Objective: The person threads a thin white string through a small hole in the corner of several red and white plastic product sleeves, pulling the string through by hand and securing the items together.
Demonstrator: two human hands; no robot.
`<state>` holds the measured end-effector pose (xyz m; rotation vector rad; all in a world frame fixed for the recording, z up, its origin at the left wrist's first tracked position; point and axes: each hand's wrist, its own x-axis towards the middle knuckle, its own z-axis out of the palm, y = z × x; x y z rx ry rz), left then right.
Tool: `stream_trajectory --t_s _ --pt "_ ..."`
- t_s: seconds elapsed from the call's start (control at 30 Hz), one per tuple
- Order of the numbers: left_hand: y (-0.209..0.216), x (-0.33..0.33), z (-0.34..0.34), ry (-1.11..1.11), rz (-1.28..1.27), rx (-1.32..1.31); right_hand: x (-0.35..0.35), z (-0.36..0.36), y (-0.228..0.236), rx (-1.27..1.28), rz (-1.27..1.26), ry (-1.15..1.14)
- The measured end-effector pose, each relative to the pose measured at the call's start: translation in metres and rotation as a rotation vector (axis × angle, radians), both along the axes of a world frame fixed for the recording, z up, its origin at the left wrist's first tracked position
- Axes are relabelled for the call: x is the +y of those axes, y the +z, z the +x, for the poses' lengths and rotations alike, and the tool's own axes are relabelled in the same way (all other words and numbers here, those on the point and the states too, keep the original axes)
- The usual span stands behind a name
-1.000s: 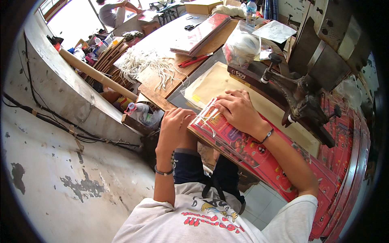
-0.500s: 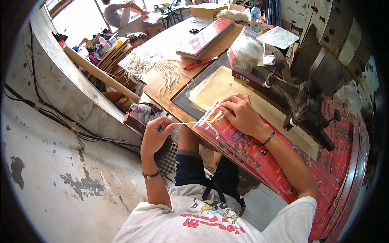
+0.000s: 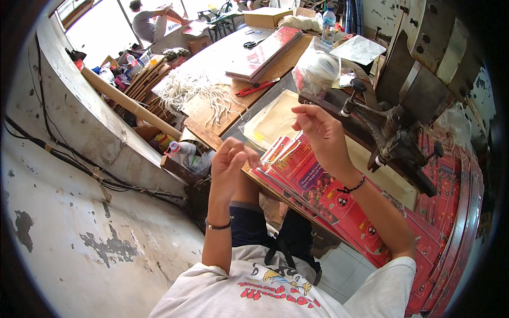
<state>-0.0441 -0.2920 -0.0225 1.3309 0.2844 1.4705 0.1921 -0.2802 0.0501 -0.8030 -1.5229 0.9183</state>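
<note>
A fanned stack of red printed cards (image 3: 318, 183) lies along the table's near edge, with short white strings (image 3: 290, 152) at its far left end. My left hand (image 3: 231, 159) is curled closed just left of that end, a bit of white string showing by its fingertips. Above the cards, my right hand (image 3: 321, 132) is raised, its fingers bent in toward the thumb. Whatever lies between those fingertips is too small to make out. A loose bunch of white strings (image 3: 183, 93) spreads on the table beyond my left hand.
A heavy dark metal clamp press (image 3: 392, 132) stands right of the cards. Farther back are a red cutter (image 3: 257, 87), a bundle of printed sheets (image 3: 265, 53), scissors (image 3: 253, 43), a plastic bag (image 3: 317, 66) and a bottle (image 3: 328, 25). Another person (image 3: 151, 24) sits far left.
My left hand has moved right, closer to the cards, and the string it pulled taut no longer stretches out. My right hand has lifted off the cards.
</note>
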Motion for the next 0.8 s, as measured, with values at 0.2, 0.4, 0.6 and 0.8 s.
stream_trajectory --t_s 0.2,0.4,0.6,0.8 --pt "0.043 0.017 0.053 0.194 -0.176 0.197 0.004 0.005 0.001 0.026 0.050 -0.029" --pt "0.029 0.020 0.074 0.320 -0.248 0.190 0.005 0.009 -0.037 -0.172 0.022 -0.062" --pt "0.019 0.015 0.072 0.388 -0.353 0.305 -0.002 0.003 -0.035 -0.276 0.056 -0.066" --pt "0.004 0.021 0.066 0.300 -0.281 0.323 0.001 0.003 -0.041 -0.335 0.014 -0.049"
